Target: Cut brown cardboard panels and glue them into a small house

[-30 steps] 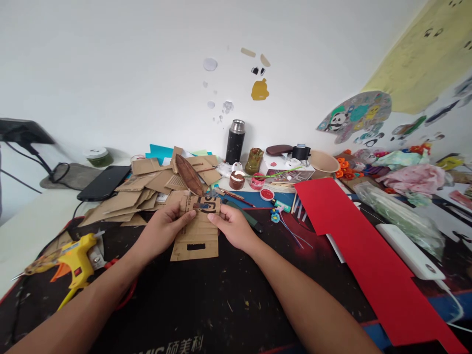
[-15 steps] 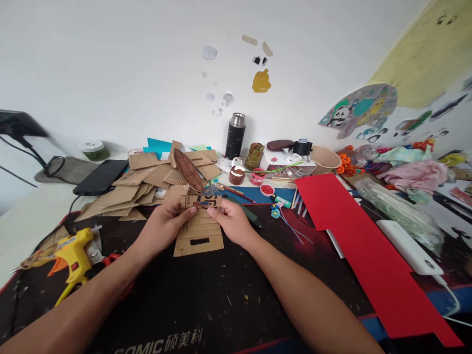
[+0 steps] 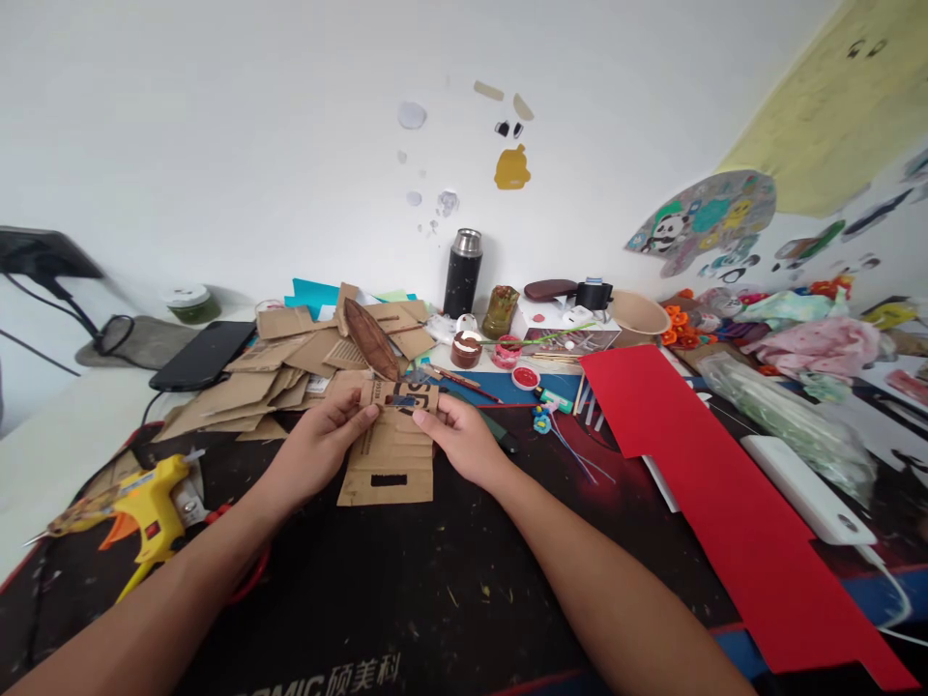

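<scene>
A small brown cardboard piece [image 3: 400, 397] with dark printing and a cut slot is held at the middle of the view. My left hand [image 3: 319, 449] pinches its left end and my right hand [image 3: 464, 442] pinches its right end. Just beneath it a larger cardboard sheet [image 3: 390, 464] with a black slot lies flat on the dark desk mat [image 3: 406, 599]. Both hands hover over that sheet, fingers closed on the small piece.
A pile of cardboard scraps [image 3: 290, 372] lies behind the hands, a long brown pod-shaped piece [image 3: 371, 338] on top. A yellow glue gun [image 3: 149, 503] sits at the left, red card [image 3: 717, 503] at the right. A black flask [image 3: 462, 274], paint pots and clutter line the wall.
The small cardboard piece and both hands have stayed almost in place; my fingers have shifted slightly along its ends. The view moved a little.
</scene>
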The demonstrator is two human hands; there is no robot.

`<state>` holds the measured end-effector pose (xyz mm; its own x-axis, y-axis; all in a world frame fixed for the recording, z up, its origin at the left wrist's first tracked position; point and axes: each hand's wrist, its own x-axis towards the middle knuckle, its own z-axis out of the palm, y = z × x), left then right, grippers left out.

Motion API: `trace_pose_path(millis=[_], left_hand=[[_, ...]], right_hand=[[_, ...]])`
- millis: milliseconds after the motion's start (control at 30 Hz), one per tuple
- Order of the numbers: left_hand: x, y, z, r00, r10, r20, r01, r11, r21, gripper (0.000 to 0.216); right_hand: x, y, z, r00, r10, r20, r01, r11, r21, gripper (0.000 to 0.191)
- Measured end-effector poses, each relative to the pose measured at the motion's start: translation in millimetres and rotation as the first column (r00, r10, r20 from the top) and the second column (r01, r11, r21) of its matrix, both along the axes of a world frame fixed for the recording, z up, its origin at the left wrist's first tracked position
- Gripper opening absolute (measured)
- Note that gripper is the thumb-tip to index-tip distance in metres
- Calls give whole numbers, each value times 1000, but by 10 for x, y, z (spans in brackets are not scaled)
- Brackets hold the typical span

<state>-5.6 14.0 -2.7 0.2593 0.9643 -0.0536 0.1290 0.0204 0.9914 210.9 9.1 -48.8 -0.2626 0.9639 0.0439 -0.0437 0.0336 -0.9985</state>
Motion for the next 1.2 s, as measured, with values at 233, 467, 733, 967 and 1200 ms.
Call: trace_pose_path(millis=[233, 467, 733, 967, 1200], left_hand=[[1, -22, -32, 1000, 15, 13, -15, 1000, 2, 61], [30, -15, -97, 996, 80, 31, -80, 997, 0, 57], [50, 11, -93, 998, 20, 65, -15, 997, -76, 59], [34, -26, -58, 998, -56, 43, 60, 992, -109, 61], [78, -50, -96, 999, -33, -6, 32, 991, -130, 63]], right_hand=[[13, 17, -7, 1000, -21, 10, 20, 999, 30, 40], [-62, 58, -62, 994, -106, 13, 105, 994, 44, 37], [-77, 56, -42, 998, -57, -18, 58, 997, 54, 35], [-42, -15, 18, 996, 4, -85, -3, 1000, 9, 43], [-76, -24, 38, 999, -17, -48, 19, 999, 32, 45]])
